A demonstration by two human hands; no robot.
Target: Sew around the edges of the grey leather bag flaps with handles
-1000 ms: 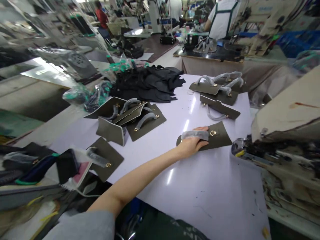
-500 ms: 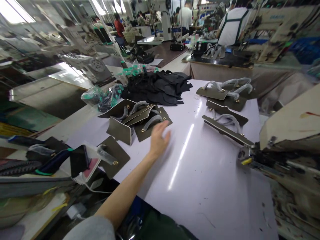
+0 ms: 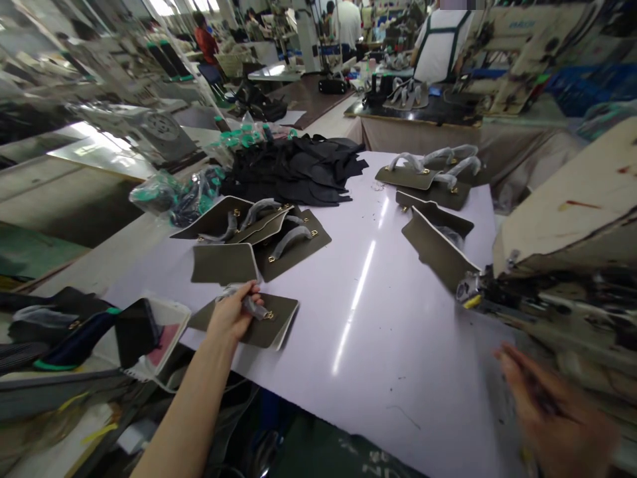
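Note:
My left hand (image 3: 231, 313) is closed around a plastic-wrapped handle (image 3: 251, 307) on an olive leather panel (image 3: 259, 322) with a small gold buckle, near the table's front edge. Another plain panel (image 3: 223, 263) lies just beyond it, beside a stack of handled panels (image 3: 279, 232). My right hand (image 3: 552, 411) is blurred at the lower right, fingers apart, with nothing visible in it. It is nearest the table's right edge. Further right, a panel (image 3: 438, 244) rests against the sewing machine's foot, with more handled panels (image 3: 423, 178) behind it.
The white work table (image 3: 398, 372) carries a heap of black leather pieces (image 3: 293, 169) at the back. A sewing machine (image 3: 562, 265) looms at the right. Bags of green-tagged parts (image 3: 174, 199) and a white tray (image 3: 166, 338) sit left. A co-worker (image 3: 438, 46) stands at a far bench.
My left hand has moved from the table's right side to the front-left panel and closed on its handle. My right hand has entered at lower right. The panel near the machine now lies flatter.

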